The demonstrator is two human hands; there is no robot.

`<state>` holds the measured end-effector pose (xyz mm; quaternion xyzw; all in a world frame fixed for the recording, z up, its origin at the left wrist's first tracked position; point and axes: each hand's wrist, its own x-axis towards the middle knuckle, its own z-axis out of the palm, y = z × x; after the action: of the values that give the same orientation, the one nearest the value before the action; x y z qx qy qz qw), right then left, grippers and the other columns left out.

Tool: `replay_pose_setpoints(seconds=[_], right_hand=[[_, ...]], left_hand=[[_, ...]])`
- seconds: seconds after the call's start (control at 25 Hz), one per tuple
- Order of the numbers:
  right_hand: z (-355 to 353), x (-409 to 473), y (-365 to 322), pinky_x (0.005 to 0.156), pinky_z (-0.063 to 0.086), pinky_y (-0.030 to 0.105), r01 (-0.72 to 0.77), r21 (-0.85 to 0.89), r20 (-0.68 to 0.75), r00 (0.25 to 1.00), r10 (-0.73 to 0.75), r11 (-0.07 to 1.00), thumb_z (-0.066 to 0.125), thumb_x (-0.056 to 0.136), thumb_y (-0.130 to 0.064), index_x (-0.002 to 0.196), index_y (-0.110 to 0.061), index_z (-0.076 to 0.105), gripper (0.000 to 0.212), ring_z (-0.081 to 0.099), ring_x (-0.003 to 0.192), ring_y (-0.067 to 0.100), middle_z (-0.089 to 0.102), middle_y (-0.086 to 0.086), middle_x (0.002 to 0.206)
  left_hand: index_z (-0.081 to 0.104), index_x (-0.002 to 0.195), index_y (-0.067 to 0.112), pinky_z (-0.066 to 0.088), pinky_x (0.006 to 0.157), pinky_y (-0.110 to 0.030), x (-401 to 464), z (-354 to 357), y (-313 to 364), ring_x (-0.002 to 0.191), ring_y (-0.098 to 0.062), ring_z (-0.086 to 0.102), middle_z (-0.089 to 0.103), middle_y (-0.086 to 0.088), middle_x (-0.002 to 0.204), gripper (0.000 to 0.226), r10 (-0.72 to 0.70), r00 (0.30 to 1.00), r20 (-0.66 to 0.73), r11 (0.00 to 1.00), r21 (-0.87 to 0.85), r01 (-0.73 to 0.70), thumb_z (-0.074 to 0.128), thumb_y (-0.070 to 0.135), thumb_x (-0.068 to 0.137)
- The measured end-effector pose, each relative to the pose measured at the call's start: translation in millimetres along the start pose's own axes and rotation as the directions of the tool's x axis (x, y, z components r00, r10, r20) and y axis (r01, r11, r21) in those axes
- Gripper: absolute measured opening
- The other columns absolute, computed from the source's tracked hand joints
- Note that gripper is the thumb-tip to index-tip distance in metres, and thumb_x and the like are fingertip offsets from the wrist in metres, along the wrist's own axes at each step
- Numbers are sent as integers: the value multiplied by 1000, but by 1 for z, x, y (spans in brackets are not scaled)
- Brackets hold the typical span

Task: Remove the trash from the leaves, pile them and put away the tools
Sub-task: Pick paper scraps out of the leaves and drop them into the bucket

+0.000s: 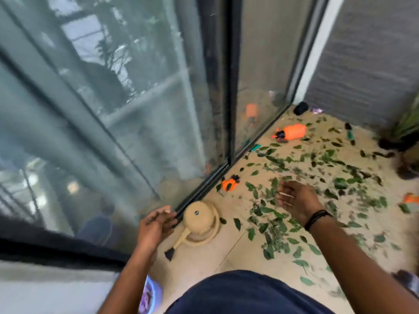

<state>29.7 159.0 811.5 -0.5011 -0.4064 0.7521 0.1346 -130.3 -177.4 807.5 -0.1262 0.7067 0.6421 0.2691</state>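
The leaves (pixel 294 196) lay scattered over the tiled floor (pixel 204 257) across the centre and right of the frame, from the lower middle up toward the far corner at upper right. They were spread thin, with no pile yet formed. The thickest patch ran in a loose band from just under the right hand (pixel 297 200) down toward the bottom centre.

The right hand was the nearer one to them. It hung over the leaves at centre right, palm turned partly up, fingers straight and slightly fanned, pointing toward the left of the frame. It held nothing that could be made out, though motion blur made it hard to say whether the fingertips brushed a leaf.

The left hand (pixel 154 225) sat at lower centre-left, beside the track of the glass door (pixel 136 109). Its fingers were loosely bent, with nothing plainly gripped. It lay just left of a tan watering can (pixel 199 223), whose spout pointed toward the bottom of the frame. Whether the fingers touched the can was unclear.

An orange spray bottle (pixel 293 132) lay on its side at upper right, its long axis running left to right, well apart from both hands. A smaller orange tool (pixel 230 183) lay by the door track between the two hands, nearer the right one. I judge that gathering the leaves would fall to the right hand, sweeping toward the lower centre.
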Motion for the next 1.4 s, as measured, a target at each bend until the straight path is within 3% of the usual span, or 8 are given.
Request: replay_pose_setpoints(seconds=[0.28,0.64,0.84,1.0,1.08,1.16,1.28,1.4], right_hand=[[-107,2,-39,70,50,35,106,230,-134,988,-76,967,54,101,-19,100,-5,67,19,62,71,25,66,7,82],[-170,0,-48,68,51,36,159,340,-265,962,-68,927,53,101,-20,101,-5,68,22,61,68,24,64,8,81],[-182,19,-48,67,52,34,118,313,-327,945,-10,942,53,100,-19,100,-6,67,19,62,67,24,65,7,76],[-175,60,-53,62,45,33,62,280,-370,928,48,958,51,100,-15,98,-4,66,18,59,63,23,62,8,72],[-157,90,-60,61,45,34,7,146,-366,930,47,989,50,102,-12,96,-2,66,20,59,66,25,64,11,74],[-142,123,-63,62,46,36,-41,-148,-348,937,-13,988,50,103,-10,93,-2,69,23,61,70,29,69,14,79],[-150,166,-54,64,42,29,-128,-620,-286,956,-72,774,58,97,-9,74,-11,68,25,62,75,29,67,8,76],[-178,190,-51,71,51,34,-252,-660,-369,929,-14,707,62,91,-5,72,-15,70,23,65,79,29,71,4,80]], left_hand=[[69,110,13,51,73,-32,4,165,63,89,-28,68,74,-15,106,16,162,954,250,979,78,-187,62,11,96],[70,116,15,57,78,-35,1,278,69,92,-24,73,76,-10,106,19,162,849,503,930,210,-302,63,14,99],[68,119,12,57,73,-32,36,319,65,89,-21,72,74,-13,109,21,57,837,545,937,261,-233,61,13,100],[70,107,18,54,86,-39,87,332,61,96,-26,71,74,-13,113,16,-86,846,526,944,315,-100,55,15,102],[69,109,17,53,90,-41,115,340,65,104,-30,70,74,-13,114,16,-125,854,506,943,327,-56,54,14,103],[68,112,16,54,88,-40,141,346,71,105,-30,71,74,-11,114,18,-161,857,489,944,329,-10,53,16,104],[69,113,16,53,85,-38,179,353,72,100,-25,72,75,-8,110,19,-213,857,470,934,356,37,52,19,104],[68,111,18,50,89,-40,225,370,66,103,-28,69,73,-11,112,17,-279,859,429,890,451,63,52,18,104]])
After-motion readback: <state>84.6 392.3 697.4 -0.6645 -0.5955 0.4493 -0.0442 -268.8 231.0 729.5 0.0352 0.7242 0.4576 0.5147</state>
